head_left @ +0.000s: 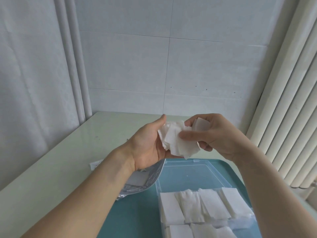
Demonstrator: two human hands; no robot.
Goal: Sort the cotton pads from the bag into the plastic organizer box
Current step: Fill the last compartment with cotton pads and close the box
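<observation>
A loose bunch of white cotton pads is held up above the table between both hands. My left hand cradles it from below with the palm up and fingers curled under. My right hand pinches the bunch with its thumb on top and holds a few more pads in its fingers. Below them, the clear plastic organizer box lies open with its lid folded back. Rows of stacked pads fill its compartments. The silvery bag lies left of the box, partly under my left wrist.
The box sits on a teal tray on a pale green table. A tiled wall stands behind. A white curtain hangs at the left, and a ribbed radiator runs along the right edge.
</observation>
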